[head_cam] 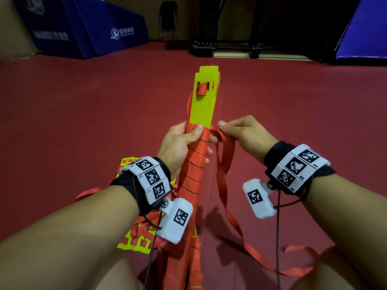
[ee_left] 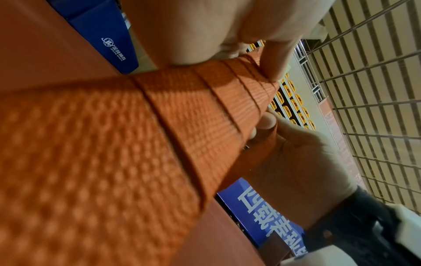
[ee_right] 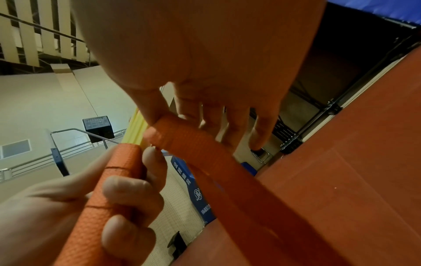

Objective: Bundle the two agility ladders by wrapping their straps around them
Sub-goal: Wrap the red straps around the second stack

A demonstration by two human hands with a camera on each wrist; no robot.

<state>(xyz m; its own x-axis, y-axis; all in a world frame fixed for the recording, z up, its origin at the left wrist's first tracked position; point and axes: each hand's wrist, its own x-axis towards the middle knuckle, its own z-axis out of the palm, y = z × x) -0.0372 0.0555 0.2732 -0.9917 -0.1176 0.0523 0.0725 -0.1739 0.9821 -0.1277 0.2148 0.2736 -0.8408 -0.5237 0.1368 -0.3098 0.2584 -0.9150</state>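
- I am looking down past my forearms at a second agility ladder of flat yellow plastic rungs and orange-red webbing (head_cam: 134, 241), lying in a loose heap on the dark red floor (head_cam: 73, 122) below my left wrist.
- My left hand (head_cam: 182, 143) is gripping the stack of flat yellow plastic ladder rungs bound in orange-red strap (head_cam: 193, 172), thumb pressing on top of the uppermost turns and fingers curling round the far side; the bundle is standing tilted away from me, off the floor.
- My right hand (head_cam: 243, 132) is pinching the loose orange-red woven strap (head_cam: 225, 160) between thumb and forefinger just beside the bundle's right edge; the rest of that strap is hanging down and trailing across the floor to my right.
- Above my left thumb the bare yellow rung ends (head_cam: 206, 95) are sticking out unwrapped, a short strap loop threading through a slot.
- Farther off, blue padded mats with white lettering (head_cam: 88, 28) are standing at the floor's edge, and a black metal frame (head_cam: 230, 47) is sitting to their right.
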